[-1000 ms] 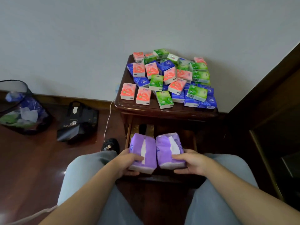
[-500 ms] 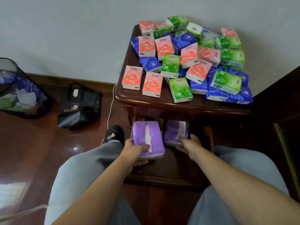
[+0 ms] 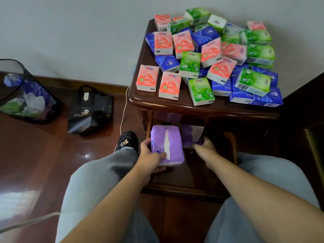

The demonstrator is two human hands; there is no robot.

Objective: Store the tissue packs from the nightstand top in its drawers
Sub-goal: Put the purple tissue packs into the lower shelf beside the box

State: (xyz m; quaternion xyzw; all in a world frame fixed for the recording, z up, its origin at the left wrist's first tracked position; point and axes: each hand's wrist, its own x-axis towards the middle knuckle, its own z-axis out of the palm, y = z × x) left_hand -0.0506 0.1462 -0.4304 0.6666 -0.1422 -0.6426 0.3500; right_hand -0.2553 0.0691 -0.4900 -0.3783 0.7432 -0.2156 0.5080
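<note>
Both purple tissue packs have gone deeper into the open drawer [image 3: 233, 142], the left hand [image 3: 150, 159] gripping the near pack [image 3: 166, 146], the right hand [image 3: 204, 146] curled on the shadowed pack [image 3: 192, 134], below the dark wooden nightstand [image 3: 175, 106] piled with small packs [image 3: 201, 90], by a white wall [image 3: 70, 32]

There were two purple packs [image 3: 172, 142]. One nightstand [image 3: 157, 100] carried about ten pink packs [image 3: 148, 78] and about nine green packs [image 3: 200, 91]. Blue packs [image 3: 266, 99] numbered at least seven. The heap hid others, so no exact count could be made. Beside it were one bin [image 3: 26, 95], one black bag [image 3: 91, 111], one shoe [image 3: 127, 140] and one white cable [image 3: 123, 113].
</note>
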